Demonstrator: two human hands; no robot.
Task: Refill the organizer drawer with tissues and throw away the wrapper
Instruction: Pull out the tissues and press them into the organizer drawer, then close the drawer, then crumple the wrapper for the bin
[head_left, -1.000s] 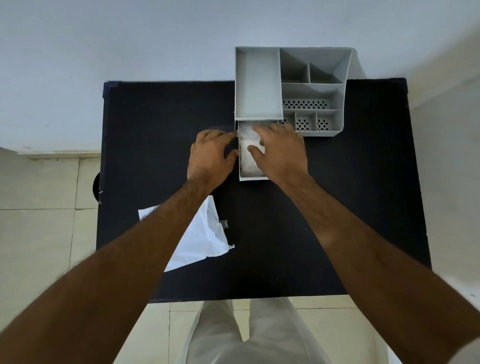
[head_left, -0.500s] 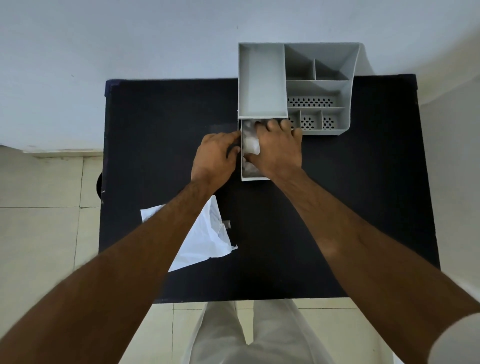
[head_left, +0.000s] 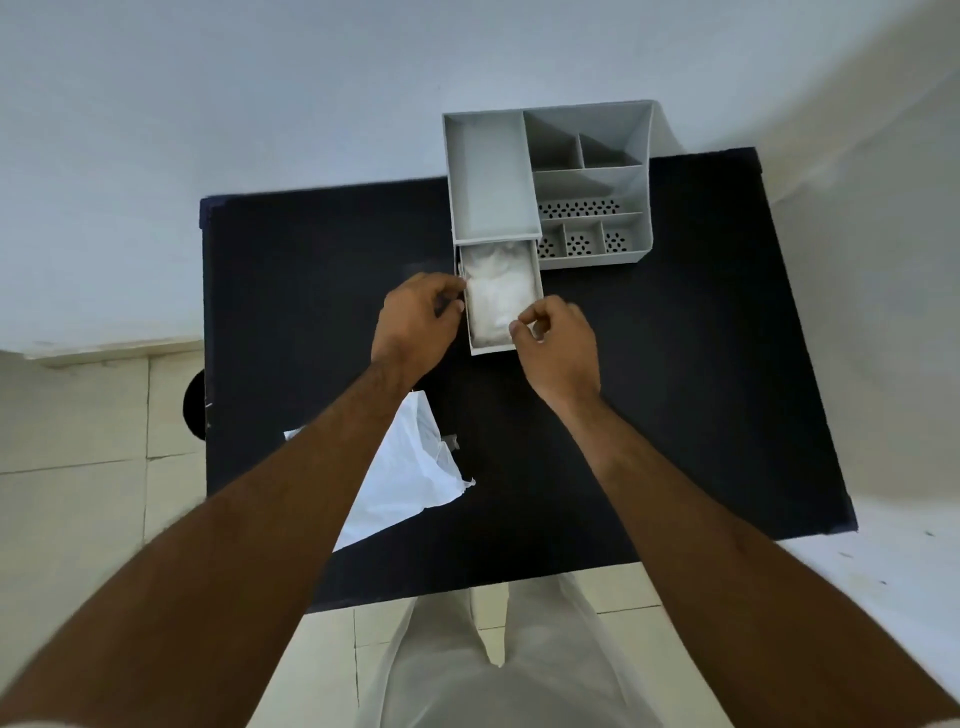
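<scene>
The grey organizer (head_left: 587, 176) stands at the back of the black table (head_left: 675, 389). Its drawer (head_left: 493, 349) is pulled out toward me. White tissues (head_left: 498, 296) fill the drawer. My left hand (head_left: 415, 322) is curled against the drawer's left wall, thumb and fingertips on its rim. My right hand (head_left: 563, 345) hovers at the drawer's front right corner with its fingers curled in, thumb against forefinger, nothing visible in it. The empty white plastic wrapper (head_left: 415, 478) lies on the table near the front left, partly hidden under my left forearm.
The organizer's top compartments are empty. A dark round object (head_left: 194, 410) shows on the tiled floor just past the table's left edge. A white wall runs behind the table. My legs in pale trousers stand at the front edge.
My right hand has lifted off the tissues and drawn back to the drawer's front right corner, fingers curling in. The tissues now show uncovered. My left hand stays at the drawer's left side.
</scene>
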